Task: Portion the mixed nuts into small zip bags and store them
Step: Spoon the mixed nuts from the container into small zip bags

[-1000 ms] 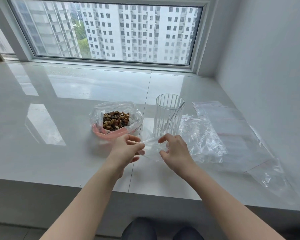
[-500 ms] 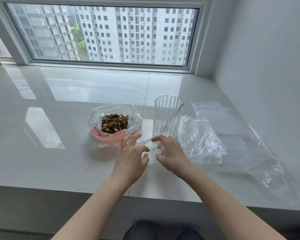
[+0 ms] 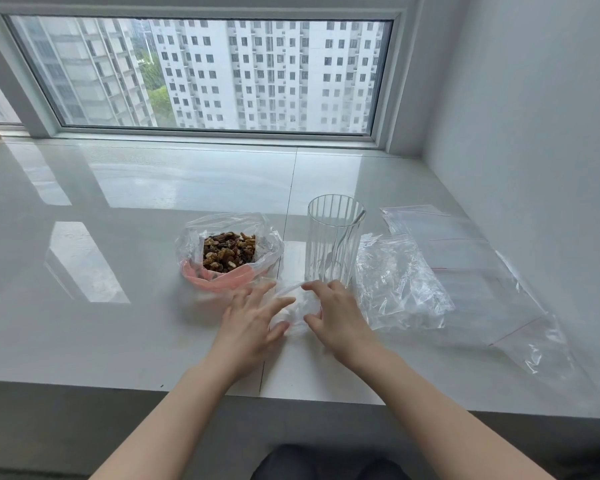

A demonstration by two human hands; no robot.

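Note:
A small clear zip bag (image 3: 297,306) lies on the white counter just in front of a tall ribbed glass (image 3: 333,244). My left hand (image 3: 253,323) rests on the bag's left side with straight, spread fingers. My right hand (image 3: 340,317) holds the bag's right side between curled index finger and thumb. The mixed nuts (image 3: 228,251) sit in an open clear bag (image 3: 191,244) with pink at its base, to the left of the glass and beyond my left hand.
A metal spoon stands inside the glass. A crumpled clear bag (image 3: 399,285) lies right of my right hand, with larger flat zip bags (image 3: 465,258) beyond it along the right wall. The counter's front edge (image 3: 118,382) is close to me; a window runs along the back.
Both hands have lowered the small bag from the air down onto the counter. My left hand has let go of its pinch, and its fingers now lie spread on the bag.

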